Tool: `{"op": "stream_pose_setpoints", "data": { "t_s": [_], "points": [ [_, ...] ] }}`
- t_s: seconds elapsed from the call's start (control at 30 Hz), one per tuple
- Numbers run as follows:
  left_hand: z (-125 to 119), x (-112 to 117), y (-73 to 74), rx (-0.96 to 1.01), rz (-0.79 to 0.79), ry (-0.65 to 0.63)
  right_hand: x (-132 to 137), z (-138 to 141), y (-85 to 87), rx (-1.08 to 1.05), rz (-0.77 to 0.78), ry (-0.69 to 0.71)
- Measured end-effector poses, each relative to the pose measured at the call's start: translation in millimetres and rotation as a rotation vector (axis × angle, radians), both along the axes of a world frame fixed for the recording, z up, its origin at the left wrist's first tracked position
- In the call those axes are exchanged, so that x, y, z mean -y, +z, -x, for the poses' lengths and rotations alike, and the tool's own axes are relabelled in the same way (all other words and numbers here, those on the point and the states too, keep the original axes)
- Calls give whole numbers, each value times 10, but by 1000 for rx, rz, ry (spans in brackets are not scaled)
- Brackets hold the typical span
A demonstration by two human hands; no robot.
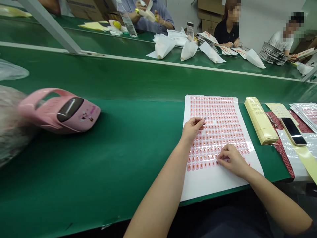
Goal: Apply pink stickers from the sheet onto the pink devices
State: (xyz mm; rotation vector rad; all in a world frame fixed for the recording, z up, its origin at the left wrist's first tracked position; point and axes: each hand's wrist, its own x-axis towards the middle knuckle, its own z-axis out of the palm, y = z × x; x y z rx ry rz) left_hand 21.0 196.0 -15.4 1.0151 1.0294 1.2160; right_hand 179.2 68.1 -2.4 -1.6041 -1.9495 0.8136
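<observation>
White sticker sheet (221, 185), left hand (192, 129) pinching one piece (204, 119), right fingertips (219, 161) touching it

Both hands (232, 160) on white sheet (210, 183) w/ pink nail stickers (215, 132), green conveyor (123, 132) beneath

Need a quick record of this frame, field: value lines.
left hand: left hand pinches a small item at its fingertips, too small to identify
right hand: right hand rests its fingertips on the lower sticker rows
sheet: white sheet of pink nail-shaped stickers on a green conveyor belt
right of sheet: yellow stack, smartphone
left of hands: pink plastic case
beyond: co-worker, white paper packets on a second belt
</observation>
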Motion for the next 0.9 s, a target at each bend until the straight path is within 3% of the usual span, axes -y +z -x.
{"op": "stream_pose_setpoints", "data": {
  "t_s": [0.9],
  "points": [
    [-6, -13, -48, 2, -21, -18, 28, -16, 8, -54, 14, 35]
  ]
}}
